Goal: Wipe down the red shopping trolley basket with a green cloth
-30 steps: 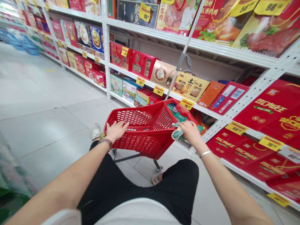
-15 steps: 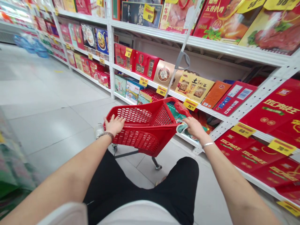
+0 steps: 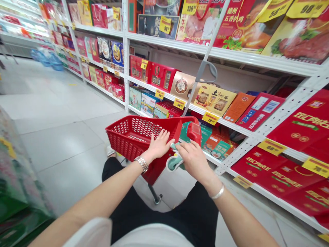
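Head view: red plastic mesh shopping cart (image 3: pixel 133 137) on a slim dark metal wheeled frame (image 3: pixel 155 195), directly ahead of the person's black shorts (image 3: pixel 164 209) and angled toward the shelving on the right. Left hand (image 3: pixel 158 145) open, palm down, fingers spread and lying flat against the cart's upper edge, with no grip on anything; silver link watch (image 3: pixel 141 163) on that wrist. Right hand (image 3: pixel 192 161) just beside the left, fingers curled and closed around a bunched pale teal cloth (image 3: pixel 174 161), partly hidden by the hand and pressed near the cart's corner, next to a red plastic handle (image 3: pixel 194 133); thin silver bangle (image 3: pixel 218 193) on that wrist. Long grey pole with a looped grip (image 3: pixel 204 73) rising from the cart past the shelf edge. Teal and orange printed boxes (image 3: pixel 216 145) just beyond the handle, whether inside the cart or on the low shelf impossible to determine. White metal shelving (image 3: pixel 125 51) along the right side, stocked with red and gold gift boxes (image 3: pixel 295 130), yellow price tags (image 3: pixel 210 118) along the shelf edges. Pale grey floor tiles (image 3: pixel 64 137) to the left; blurred green display (image 3: pixel 17 192) at the lower left edge.
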The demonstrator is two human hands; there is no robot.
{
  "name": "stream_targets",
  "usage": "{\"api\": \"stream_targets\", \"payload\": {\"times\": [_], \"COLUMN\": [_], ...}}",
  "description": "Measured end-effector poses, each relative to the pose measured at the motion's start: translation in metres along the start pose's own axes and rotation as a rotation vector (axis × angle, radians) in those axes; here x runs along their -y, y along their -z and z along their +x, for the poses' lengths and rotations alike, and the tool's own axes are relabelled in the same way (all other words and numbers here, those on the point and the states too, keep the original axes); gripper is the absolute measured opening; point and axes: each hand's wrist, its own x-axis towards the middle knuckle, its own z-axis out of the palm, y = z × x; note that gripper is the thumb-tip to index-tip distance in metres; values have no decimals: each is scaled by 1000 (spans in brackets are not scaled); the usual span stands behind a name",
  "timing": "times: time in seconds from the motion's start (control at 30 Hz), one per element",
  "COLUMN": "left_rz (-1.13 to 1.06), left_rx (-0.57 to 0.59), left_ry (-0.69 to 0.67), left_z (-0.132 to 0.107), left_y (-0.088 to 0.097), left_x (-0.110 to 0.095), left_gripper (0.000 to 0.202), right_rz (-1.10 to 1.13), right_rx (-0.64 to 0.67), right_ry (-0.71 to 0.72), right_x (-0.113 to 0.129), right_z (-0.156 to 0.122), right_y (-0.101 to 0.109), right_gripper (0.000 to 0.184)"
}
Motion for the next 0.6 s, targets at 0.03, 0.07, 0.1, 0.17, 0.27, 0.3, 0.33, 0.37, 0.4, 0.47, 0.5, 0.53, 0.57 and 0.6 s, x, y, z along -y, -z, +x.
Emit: {"api": "stream_targets", "payload": {"times": [0.03,0.07,0.1,0.17,0.27,0.3,0.33,0.37,0.4,0.47,0.5,0.53,0.57,0.6], "left_rz": [1,4,8,18,23,23,23,24,26,26,24,19,14,10], "left_rx": [24,47,67,100,125,121,110,96,83,65,62,60,56,52], "left_ry": [-7,-12,-20,-44,-68,-67,-64,-59,-58,-60,-58,-54,-49,-43], "left_z": [-3,-6,-8,-10,-9,-9,-10,-11,-12,-17,-20,-23,-26,-28], "left_y": [1,1,1,-1,-4,-4,-5,-5,-5,-4,-3,-3,-1,0], "left_x": [-4,-8,-11,-17,-25,-27,-29,-30,-30,-28,-26,-24,-21,-18], "left_gripper": [68,68,67,64,61,61,60,60,59,59,59,60,61,62], "right_rz": [68,141,211,322,369,359,341,316,288,251,252,266,289,315], "right_rx": [-4,-5,-8,-38,-141,-182,-218,-250,-273,-290,-282,-267,-248,-224], "right_ry": [0,-3,-9,-45,-168,-213,-247,-266,-268,-235,-210,-183,-160,-138], "right_x": [-4,-12,-21,-40,-58,-57,-54,-48,-41,-29,-25,-24,-25,-30], "right_z": [-4,-9,-15,-25,-44,-50,-56,-62,-66,-70,-69,-66,-62,-57], "right_y": [4,8,11,16,17,15,13,10,7,5,5,7,10,14], "right_gripper": [51,54,54,52,51,53,56,60,62,63,60,55,50,46]}}
